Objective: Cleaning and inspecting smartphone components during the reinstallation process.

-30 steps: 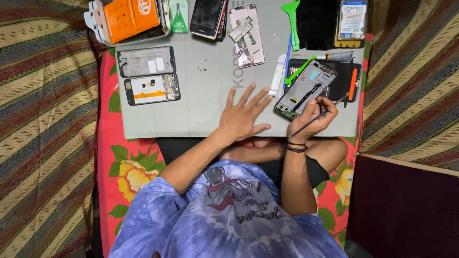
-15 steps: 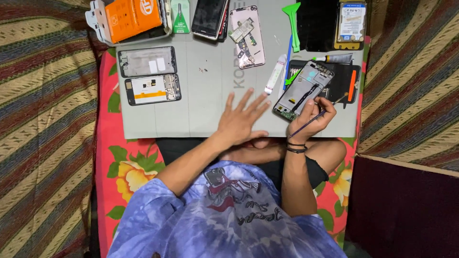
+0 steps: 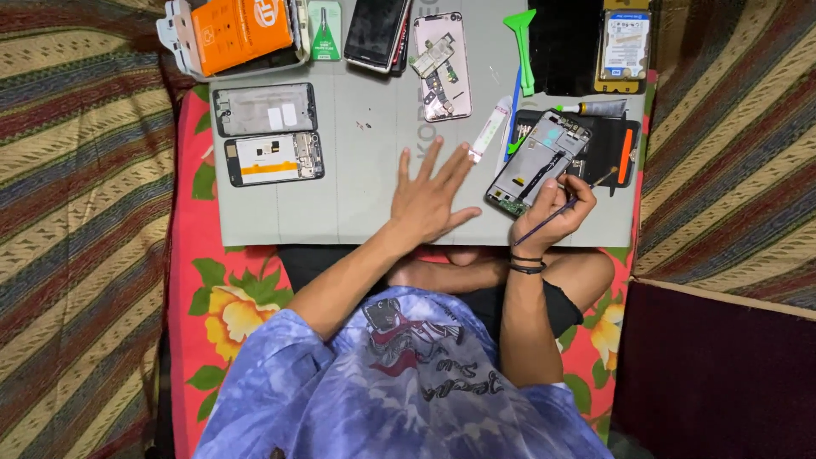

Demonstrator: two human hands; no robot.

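Note:
My left hand (image 3: pixel 432 202) lies flat on the grey work mat (image 3: pixel 365 187), fingers spread, holding nothing. My right hand (image 3: pixel 552 212) pinches a thin brush-like tool (image 3: pixel 597 182) and rests against the lower edge of an opened phone frame (image 3: pixel 535 161) that lies tilted on the mat. A small white tube (image 3: pixel 490 129) sits just beyond my left fingertips.
Two opened phone shells (image 3: pixel 265 109) (image 3: pixel 274 158) lie at the mat's left. At the far edge are an orange box (image 3: pixel 240 32), a dark phone (image 3: pixel 376 32), a pink phone back (image 3: pixel 442 66), a green pry tool (image 3: pixel 524 47), a black panel (image 3: pixel 565 47) and a battery (image 3: pixel 625 44). Striped bedding surrounds the mat.
My left hand shifted slightly on the mat and its fingers spread a little wider. The right hand, with the tool, stays at the phone frame.

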